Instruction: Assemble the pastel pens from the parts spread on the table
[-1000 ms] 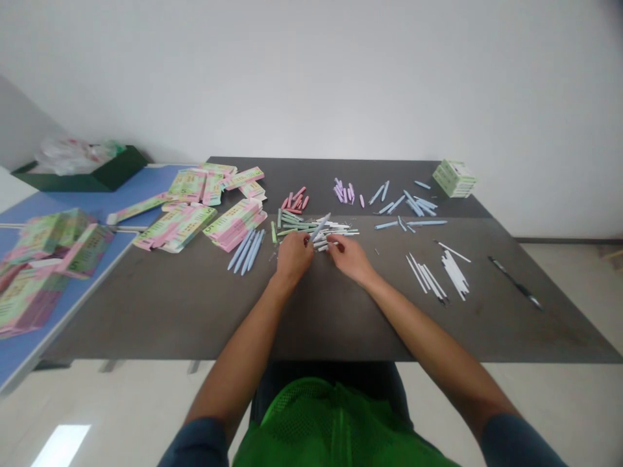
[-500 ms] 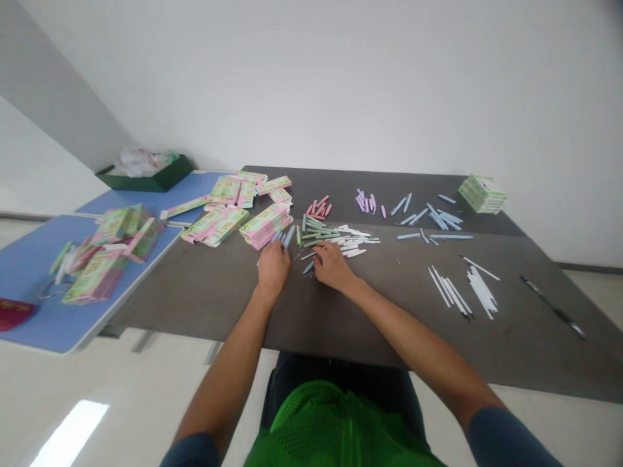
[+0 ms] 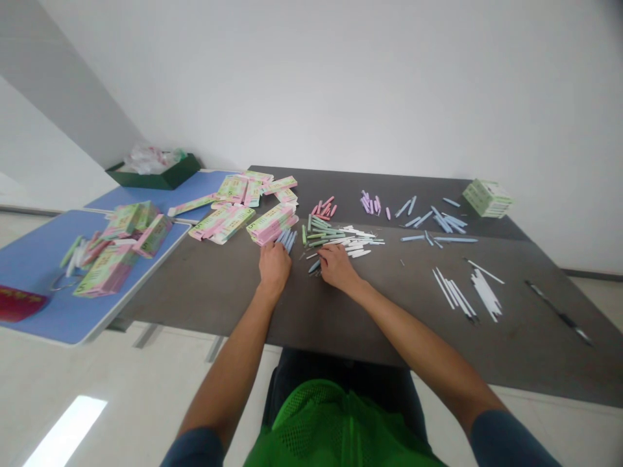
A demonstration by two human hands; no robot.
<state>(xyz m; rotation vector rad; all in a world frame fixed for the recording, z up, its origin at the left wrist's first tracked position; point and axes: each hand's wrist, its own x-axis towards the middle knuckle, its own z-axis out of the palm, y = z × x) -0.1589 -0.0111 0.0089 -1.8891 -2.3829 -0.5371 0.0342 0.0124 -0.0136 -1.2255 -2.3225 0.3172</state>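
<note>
My left hand (image 3: 274, 264) is closed around several slim blue pen barrels (image 3: 287, 240), whose ends stick out past the fingers beside a stack of pink-and-green boxes (image 3: 270, 224). At the near edge of a mixed pile, my right hand (image 3: 337, 264) has its fingertips pinched together; whatever they hold is too small to make out. Green barrels (image 3: 324, 230) and white sticks (image 3: 361, 241) lie just beyond its fingers. A dark blue barrel (image 3: 314, 266) rests on the table left of those fingertips.
Pink pieces (image 3: 324, 209), purple pieces (image 3: 370, 204) and blue barrels (image 3: 442, 222) lie in groups farther back. White sticks (image 3: 485, 293) and a black pen (image 3: 559, 312) are at right. More cartons (image 3: 233, 189) lie left; a pale green box (image 3: 487, 198) stands back right.
The view has shifted slightly, so the table's contents appear a little farther right. The left hand keeps the blue barrels, and the right hand stays at the pile with its fingers slightly moved.
</note>
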